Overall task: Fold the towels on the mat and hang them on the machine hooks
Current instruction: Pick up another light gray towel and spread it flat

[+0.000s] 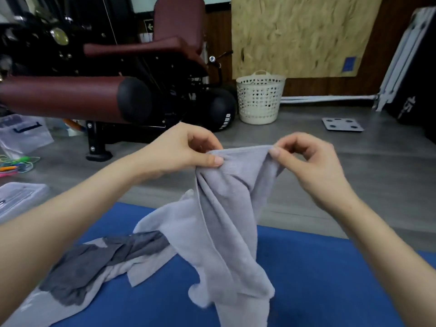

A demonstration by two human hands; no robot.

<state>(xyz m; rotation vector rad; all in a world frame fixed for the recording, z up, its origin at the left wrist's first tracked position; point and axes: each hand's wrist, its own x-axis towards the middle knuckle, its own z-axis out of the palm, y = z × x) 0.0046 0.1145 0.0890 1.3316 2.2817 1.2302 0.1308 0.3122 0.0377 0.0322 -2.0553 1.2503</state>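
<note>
Both forearms reach forward over the blue mat (318, 279), wrists raised. The left hand (188, 147) pinches one end of the light lilac towel (226, 220) by its top hem, between thumb and curled forefinger. The right hand (313, 166) pinches the other end the same way. The hands are near each other, the hem slack between them. The towel hangs in folds above the mat, its lower end resting on it. A dark grey towel (94, 263) lies crumpled on the mat's left part. Beyond the mat's far edge stand the maroon-padded machine (70, 95) and a white perforated basket (259, 100)
</note>
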